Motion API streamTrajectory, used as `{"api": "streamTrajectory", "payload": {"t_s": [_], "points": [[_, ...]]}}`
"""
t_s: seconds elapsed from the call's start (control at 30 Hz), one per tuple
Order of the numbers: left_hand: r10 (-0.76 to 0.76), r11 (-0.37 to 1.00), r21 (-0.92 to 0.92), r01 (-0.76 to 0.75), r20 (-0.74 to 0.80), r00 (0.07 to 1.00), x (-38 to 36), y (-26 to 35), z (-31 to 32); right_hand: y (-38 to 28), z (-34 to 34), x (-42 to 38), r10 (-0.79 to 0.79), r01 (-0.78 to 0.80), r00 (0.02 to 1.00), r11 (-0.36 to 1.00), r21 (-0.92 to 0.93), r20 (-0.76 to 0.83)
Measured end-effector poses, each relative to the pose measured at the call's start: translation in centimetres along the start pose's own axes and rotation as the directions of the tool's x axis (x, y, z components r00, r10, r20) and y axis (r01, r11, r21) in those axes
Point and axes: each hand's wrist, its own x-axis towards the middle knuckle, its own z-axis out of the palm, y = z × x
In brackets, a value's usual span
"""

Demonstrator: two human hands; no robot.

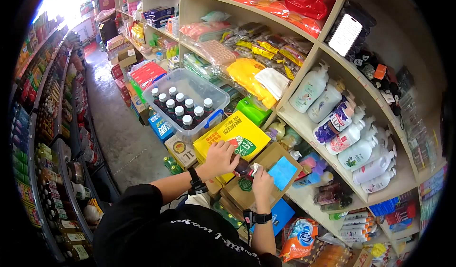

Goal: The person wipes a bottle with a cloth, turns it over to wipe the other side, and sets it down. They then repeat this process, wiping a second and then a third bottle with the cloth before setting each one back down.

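My left hand (220, 159) is wrapped round one end of a dark brown bottle (243, 168), which lies tilted over the boxes. A red and white label partly shows on it. At the bottle's other end, my right hand (262, 185) pinches a crumpled white cloth or tissue (256, 167) against it. Beyond my hands, a clear plastic bin (216, 93) with blue latches holds several dark bottles (189, 104) with white caps, standing upright. Under my left hand is a yellow carton (232, 131); an open brown cardboard box (273, 155) lies beneath the bottle.
Shelves with pump bottles (339, 124) rise on my right, with a phone (345, 35) propped higher up. Bagged goods (259, 48) fill the shelf ahead. Stocked shelves (52, 139) and a grey floor aisle (118, 124) run along my left. An orange bag (301, 238) lies at lower right.
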Motion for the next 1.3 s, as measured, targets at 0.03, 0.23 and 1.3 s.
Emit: {"api": "streamTrajectory", "payload": {"t_s": [0.03,0.23,1.3], "points": [[0.001,1.0,-0.009,-0.001,0.002,1.0,0.0,0.0,0.0,1.5,0.9,-0.1,-0.035,0.036,0.999,0.999,0.017,-0.026],[0.004,0.994,-0.105,0.001,0.045,0.999,0.2,-0.9,0.1,0.8,-1.8,0.1,0.399,-0.646,0.746,0.63,0.431,0.533],[-0.017,0.996,-0.09,0.024,0.084,0.996,0.4,-1.0,0.2,-3.7,-6.4,0.9,-0.1,0.212,0.902,0.95,-0.229,0.421]]}}
